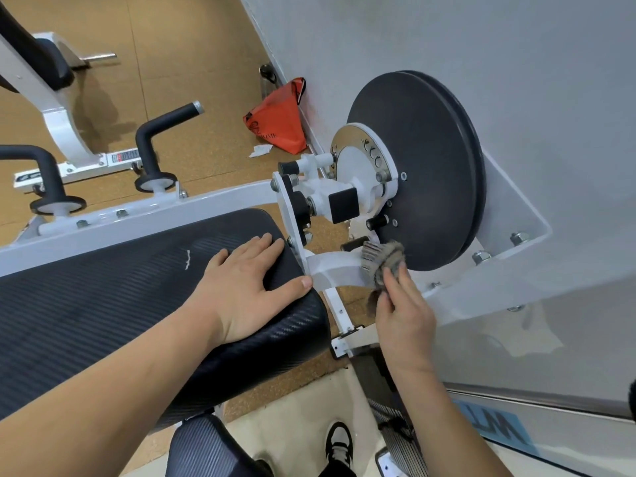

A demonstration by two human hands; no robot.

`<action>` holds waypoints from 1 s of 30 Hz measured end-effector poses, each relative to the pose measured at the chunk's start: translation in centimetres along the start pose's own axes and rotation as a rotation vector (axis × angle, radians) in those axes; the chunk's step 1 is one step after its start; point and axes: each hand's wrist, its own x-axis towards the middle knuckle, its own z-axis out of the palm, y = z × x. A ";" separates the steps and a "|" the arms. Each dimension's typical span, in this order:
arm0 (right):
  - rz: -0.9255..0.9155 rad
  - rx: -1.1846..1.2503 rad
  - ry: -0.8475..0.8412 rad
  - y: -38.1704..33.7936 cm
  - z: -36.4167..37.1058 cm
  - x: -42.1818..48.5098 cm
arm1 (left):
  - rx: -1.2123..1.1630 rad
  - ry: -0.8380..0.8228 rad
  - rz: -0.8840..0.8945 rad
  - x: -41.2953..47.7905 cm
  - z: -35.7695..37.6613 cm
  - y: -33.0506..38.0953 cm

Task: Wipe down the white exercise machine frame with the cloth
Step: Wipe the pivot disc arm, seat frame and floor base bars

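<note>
the wiping step is in hand. the right hand (404, 315) pinches a grey fuzzy cloth (382, 265), with its fingers (390, 284) curled round it. the cloth is pressed on a short curved white arm (330, 270) of the white metal exercise machine frame (172, 215), just under the big black round disc (413, 166). the left hand (247, 287) lies flat on the black ribbed padded seat (120, 304). its fingers are straight and a bit spread, and it looks like it props the person up.

next, i think the cloth should slide along the curved arm, then go up round the knobs and bolts. those spots are tight, so the fingers must poke the cloth into the gaps.

i can't tell clean parts from dirty ones. the right hand hides part of the cloth, and i cannot tell how its thumb lies. the frame is cut off at the left edge.
</note>
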 end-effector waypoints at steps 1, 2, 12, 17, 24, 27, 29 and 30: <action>-0.077 -0.069 -0.015 0.0 0.0 0.8 | 0.001 0.003 0.003 0.0 0.0 0.0; -0.124 -0.138 -0.077 0.2 0.3 1.6 | 0.008 0.005 0.007 0.1 0.0 -0.1; -0.108 -0.526 -0.357 3.1 1.3 1.1 | 0.007 0.013 0.019 0.0 0.2 -0.1; -0.201 -0.382 -0.274 3.6 1.3 -0.8 | 0.016 0.028 0.027 0.1 0.3 -0.1; -0.190 -0.565 -0.472 3.8 2.1 -0.1 | 0.004 0.032 0.023 0.0 0.1 -0.1; -0.116 -0.526 -0.523 4.9 1.8 -2.6 | 0.003 0.029 0.030 0.0 0.0 0.0; -0.029 -0.468 -0.473 5.1 1.0 -4.2 | 0.010 0.025 0.037 0.0 0.1 0.0; -0.045 -0.412 -0.386 4.6 0.7 -4.4 | 0.012 0.028 0.033 -0.1 0.1 0.0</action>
